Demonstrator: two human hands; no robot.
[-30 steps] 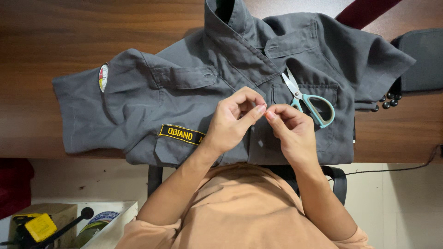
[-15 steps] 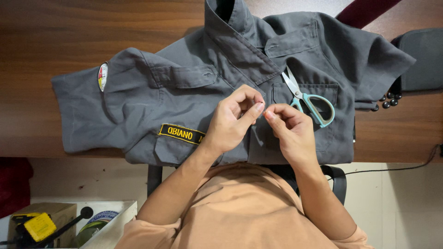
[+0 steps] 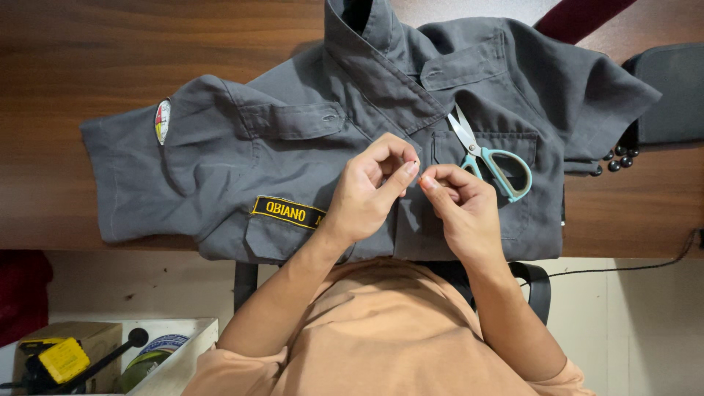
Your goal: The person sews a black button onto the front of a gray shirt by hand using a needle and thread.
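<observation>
A grey short-sleeved uniform shirt (image 3: 242,169) lies spread face up on a dark wooden table (image 3: 88,59). My left hand (image 3: 367,194) and my right hand (image 3: 458,209) hover over the shirt's front placket, fingertips pinched and almost touching each other. Each pinch seems to hold something very thin, too small to make out. Scissors with teal handles (image 3: 495,161) lie on the shirt's chest pocket, just right of my right hand. A black and yellow name strip (image 3: 287,211) sits above the other pocket, left of my left hand.
A round patch (image 3: 162,121) marks the shirt's left-lying sleeve. A black pouch (image 3: 671,95) and small black beads (image 3: 616,155) lie at the table's right. On the floor at the lower left stands a box with a yellow tool (image 3: 62,359). A black cable (image 3: 631,268) runs off to the right.
Both hands stay over the placket. The fingertips have shifted slightly and drawn closer together. The shirt and scissors have not moved.
</observation>
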